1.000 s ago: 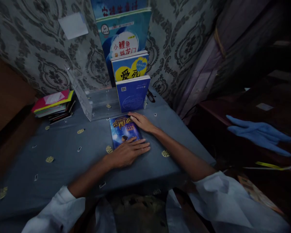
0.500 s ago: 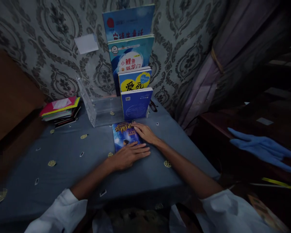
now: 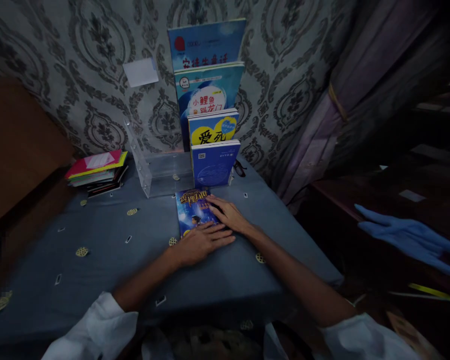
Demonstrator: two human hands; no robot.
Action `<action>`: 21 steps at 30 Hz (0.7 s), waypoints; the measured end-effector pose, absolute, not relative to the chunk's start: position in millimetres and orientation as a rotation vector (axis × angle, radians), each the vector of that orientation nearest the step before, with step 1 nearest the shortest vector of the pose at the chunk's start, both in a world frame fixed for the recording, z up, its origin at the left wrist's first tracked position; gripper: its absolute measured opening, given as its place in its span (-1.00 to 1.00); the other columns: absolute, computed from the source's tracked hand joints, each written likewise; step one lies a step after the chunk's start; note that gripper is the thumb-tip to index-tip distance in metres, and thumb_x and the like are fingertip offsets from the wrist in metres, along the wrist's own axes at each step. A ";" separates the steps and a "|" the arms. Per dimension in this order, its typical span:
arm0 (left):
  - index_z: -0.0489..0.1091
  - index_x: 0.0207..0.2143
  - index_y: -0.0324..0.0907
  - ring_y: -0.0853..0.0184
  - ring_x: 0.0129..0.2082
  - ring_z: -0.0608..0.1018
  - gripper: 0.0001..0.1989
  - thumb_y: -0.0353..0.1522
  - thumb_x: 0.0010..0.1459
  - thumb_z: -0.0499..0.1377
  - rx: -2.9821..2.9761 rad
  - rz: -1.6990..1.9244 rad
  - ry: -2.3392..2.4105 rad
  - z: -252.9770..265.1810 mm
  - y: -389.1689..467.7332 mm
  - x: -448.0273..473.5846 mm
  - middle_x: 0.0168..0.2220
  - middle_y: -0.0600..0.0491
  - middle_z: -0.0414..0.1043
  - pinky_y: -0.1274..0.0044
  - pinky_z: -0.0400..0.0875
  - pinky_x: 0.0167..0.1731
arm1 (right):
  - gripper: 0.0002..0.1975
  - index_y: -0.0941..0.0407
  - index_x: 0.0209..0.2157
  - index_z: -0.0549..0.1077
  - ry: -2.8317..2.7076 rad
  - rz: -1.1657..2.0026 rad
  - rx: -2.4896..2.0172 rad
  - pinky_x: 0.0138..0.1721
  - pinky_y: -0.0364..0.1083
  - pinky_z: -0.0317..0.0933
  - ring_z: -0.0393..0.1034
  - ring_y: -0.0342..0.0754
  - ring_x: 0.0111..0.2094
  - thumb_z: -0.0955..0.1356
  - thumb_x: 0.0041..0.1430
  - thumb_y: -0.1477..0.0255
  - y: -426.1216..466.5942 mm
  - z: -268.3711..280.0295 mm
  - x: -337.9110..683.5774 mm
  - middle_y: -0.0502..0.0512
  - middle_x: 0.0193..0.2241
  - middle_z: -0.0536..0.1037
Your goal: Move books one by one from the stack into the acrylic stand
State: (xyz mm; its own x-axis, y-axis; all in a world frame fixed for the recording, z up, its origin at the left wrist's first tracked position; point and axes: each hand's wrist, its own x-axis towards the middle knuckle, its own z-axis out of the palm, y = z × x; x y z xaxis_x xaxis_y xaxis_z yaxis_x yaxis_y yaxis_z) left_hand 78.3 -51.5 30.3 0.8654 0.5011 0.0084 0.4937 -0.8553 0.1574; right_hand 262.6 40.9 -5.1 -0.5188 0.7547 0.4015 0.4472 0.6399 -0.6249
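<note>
A blue book (image 3: 193, 210) with gold title letters lies flat on the cloth-covered table (image 3: 105, 280). My left hand (image 3: 200, 244) rests flat across its near edge, fingers stretched toward the right. On its right side lies my right hand (image 3: 228, 214), fingers extended and touching the cover. Neither hand grips anything. Just behind the book stands a clear stepped display rack (image 3: 144, 172). Its right column holds upright books in tiers: a dark blue book (image 3: 214, 167) in front, then a yellow-and-blue book (image 3: 212, 131), a teal book (image 3: 210, 90), and a blue book (image 3: 210, 45) at the top.
A stack of books and folders (image 3: 97, 172) sits at the table's back left. Dark glasses (image 3: 240, 168) lie right of the rack. A white card (image 3: 140, 72) shows at the rack's upper left. Off to the right, a blue glove (image 3: 408, 237) lies on a dark surface.
My right hand has drawn slightly back toward me along the book's right side, baring more of the cover. My left hand stays at the near edge. The whole view has shifted a little.
</note>
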 end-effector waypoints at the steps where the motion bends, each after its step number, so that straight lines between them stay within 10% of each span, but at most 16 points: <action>1: -0.01 0.40 -0.05 0.34 0.43 0.05 -0.43 -0.51 0.39 -0.12 2.895 0.091 0.809 28.1 -55.4 77.7 0.40 0.06 0.10 0.31 -0.04 0.38 | -0.50 0.16 0.21 0.41 -2.202 0.595 -0.935 0.29 0.20 0.16 0.26 0.13 0.28 0.20 0.38 0.22 40.7 -5.1 262.9 0.27 0.19 0.46; 10: -0.20 0.44 -0.21 0.23 0.46 -0.10 -0.30 -0.07 0.42 -0.08 2.769 0.198 1.177 15.3 -87.7 38.4 0.45 -0.15 -0.11 0.29 -0.09 0.40 | -0.46 0.08 0.27 0.34 -2.272 0.532 -0.970 0.30 0.25 0.11 0.20 0.15 0.32 0.27 0.33 0.19 40.4 -10.8 263.4 0.24 0.25 0.40; 21: -0.17 0.44 -0.23 0.11 0.46 -0.10 -0.27 0.00 0.41 -0.15 2.429 0.257 1.543 10.8 -6.8 0.8 0.45 -0.23 -0.18 0.16 -0.10 0.37 | -0.42 0.01 0.34 0.23 -2.390 0.488 -1.016 0.33 0.30 0.02 0.06 0.17 0.38 0.27 0.34 0.19 11.7 -8.9 270.8 0.20 0.34 0.24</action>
State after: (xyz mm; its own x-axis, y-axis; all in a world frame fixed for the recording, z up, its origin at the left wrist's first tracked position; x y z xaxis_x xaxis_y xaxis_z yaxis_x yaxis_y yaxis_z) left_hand 0.8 -6.8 10.8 0.4233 0.9059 0.0140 0.8614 -0.4072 0.3037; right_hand 270.8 11.7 -8.9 -0.6000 0.7417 0.2998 0.5649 0.6582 -0.4976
